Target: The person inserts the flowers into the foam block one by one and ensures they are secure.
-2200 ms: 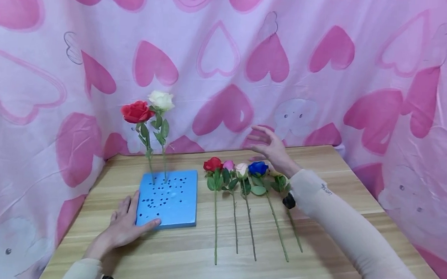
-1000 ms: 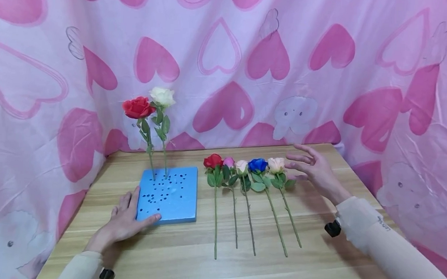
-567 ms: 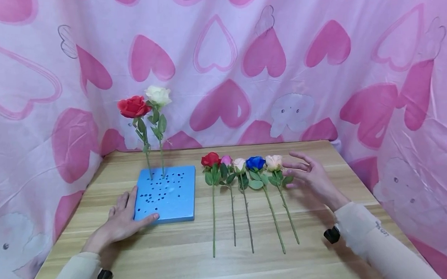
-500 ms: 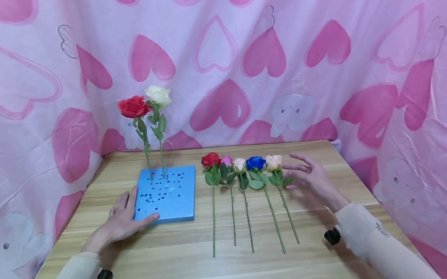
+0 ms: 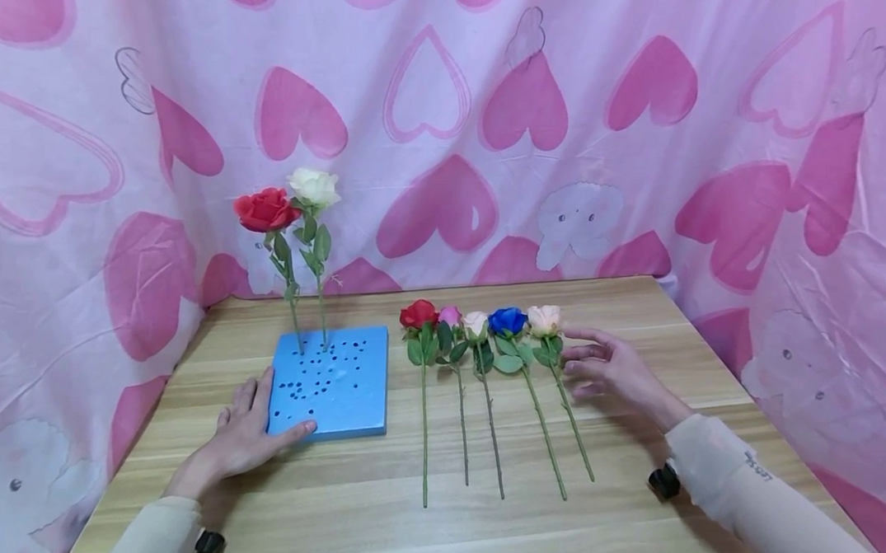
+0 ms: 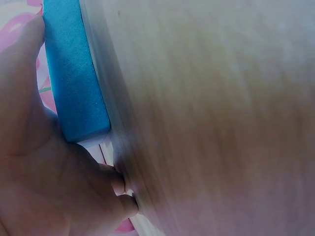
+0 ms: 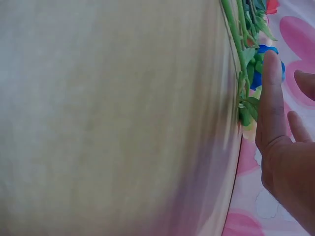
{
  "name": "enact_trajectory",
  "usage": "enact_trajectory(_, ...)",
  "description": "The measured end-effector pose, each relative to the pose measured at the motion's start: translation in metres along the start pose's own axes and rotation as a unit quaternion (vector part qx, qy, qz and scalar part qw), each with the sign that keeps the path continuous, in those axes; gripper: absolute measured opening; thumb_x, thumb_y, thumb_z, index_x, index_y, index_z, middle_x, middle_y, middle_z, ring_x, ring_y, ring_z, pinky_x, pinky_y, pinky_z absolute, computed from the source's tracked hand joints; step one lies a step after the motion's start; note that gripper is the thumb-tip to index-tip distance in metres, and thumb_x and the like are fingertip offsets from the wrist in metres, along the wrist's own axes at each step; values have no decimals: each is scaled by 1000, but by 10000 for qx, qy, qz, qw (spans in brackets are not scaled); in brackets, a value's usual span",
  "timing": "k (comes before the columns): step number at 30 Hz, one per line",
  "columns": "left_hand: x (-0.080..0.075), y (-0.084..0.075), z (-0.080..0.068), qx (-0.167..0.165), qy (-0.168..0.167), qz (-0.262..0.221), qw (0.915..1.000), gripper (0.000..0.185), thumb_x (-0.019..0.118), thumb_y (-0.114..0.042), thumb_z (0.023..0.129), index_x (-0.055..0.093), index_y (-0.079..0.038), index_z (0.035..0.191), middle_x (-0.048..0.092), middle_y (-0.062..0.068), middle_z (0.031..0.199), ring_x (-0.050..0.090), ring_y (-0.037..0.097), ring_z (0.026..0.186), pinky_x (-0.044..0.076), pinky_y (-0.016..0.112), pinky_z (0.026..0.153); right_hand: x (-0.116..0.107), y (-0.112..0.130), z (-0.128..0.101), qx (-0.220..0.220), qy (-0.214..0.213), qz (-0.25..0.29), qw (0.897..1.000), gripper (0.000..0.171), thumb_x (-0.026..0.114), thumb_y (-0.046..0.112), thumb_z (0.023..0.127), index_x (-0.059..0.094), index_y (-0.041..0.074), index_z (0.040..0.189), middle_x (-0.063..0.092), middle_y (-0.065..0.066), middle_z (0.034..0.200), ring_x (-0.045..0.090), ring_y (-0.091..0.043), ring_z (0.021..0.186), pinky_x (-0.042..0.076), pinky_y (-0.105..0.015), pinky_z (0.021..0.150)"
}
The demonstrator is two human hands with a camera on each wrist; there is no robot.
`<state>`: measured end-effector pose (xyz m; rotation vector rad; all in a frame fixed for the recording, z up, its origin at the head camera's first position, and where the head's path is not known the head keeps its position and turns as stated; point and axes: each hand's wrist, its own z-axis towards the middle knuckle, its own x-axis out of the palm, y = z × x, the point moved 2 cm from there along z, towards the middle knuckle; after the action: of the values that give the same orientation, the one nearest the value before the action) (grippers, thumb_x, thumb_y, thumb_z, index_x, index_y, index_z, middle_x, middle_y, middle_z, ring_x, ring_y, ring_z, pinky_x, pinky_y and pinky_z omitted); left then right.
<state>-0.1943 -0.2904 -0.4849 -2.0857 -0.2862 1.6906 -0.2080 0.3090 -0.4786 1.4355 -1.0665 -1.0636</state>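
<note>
My left hand [image 5: 238, 442] rests at the front left corner of a blue foam block [image 5: 348, 400] dotted with holes. Its thumb lies at the block's front edge and its fingers spread along the left side. A red rose [image 5: 266, 211] and a white rose [image 5: 315, 187] stand upright in the block's back holes. My right hand [image 5: 620, 373] holds nothing; its fingers are spread beside the leaves of a pale pink rose [image 5: 544, 320], the rightmost in a row lying on the table. In the right wrist view, a finger overlaps the blue rose [image 7: 259, 78].
Left of the pale rose lie a blue rose [image 5: 508, 321], a cream rose [image 5: 475, 326], a small pink rose [image 5: 449, 315] and a red rose [image 5: 418, 314], stems toward me. A pink heart-patterned curtain [image 5: 436, 86] surrounds the back and sides of the wooden table [image 5: 314, 510].
My right hand has moved from over the flower heads to the row's right side, then lowered slightly toward the pale rose's leaves. The left hand has stayed at the block.
</note>
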Motion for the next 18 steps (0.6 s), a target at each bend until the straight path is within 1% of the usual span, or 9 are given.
enact_trajectory(3,0,0,0,-2,1,-4,10000,127,64,-72,90,-12,-2,164,-3,43,163,-4,64,149,-1,84,110,0,-5,2,77,73,-4,9999,73,73,7,96,35,5,159,51,-37,142,64,-49,115,59,-62,82)
enact_trajectory(9,0,0,0,33,-17,7,10000,127,64,-72,90,-13,-3,164,-3,43,163,-4,64,149,0,84,110,1,-11,6,375,62,-241,9990,68,73,7,96,39,3,156,53,-34,134,65,-39,110,61,-59,82)
enact_trajectory(13,-1,1,0,28,6,-8,10000,127,64,-72,90,-13,-4,164,-4,43,163,-4,64,149,-1,83,110,3,-13,7,647,65,-377,9972,66,73,7,96,41,2,154,51,-30,134,66,-34,109,62,-56,83)
enact_trajectory(15,-2,1,0,22,43,-29,10000,127,64,-71,90,-14,-4,164,-5,43,162,-5,63,149,-2,83,110,3,-13,7,727,62,-408,9965,66,73,6,96,41,1,154,50,-31,134,67,-33,109,62,-55,83)
enact_trajectory(18,-1,0,1,37,67,-36,10000,126,64,-71,90,-15,-4,163,-5,43,162,-6,63,149,-2,84,110,3,-14,7,846,51,-461,9953,70,76,7,94,41,0,154,50,-30,136,69,-31,107,62,-54,82)
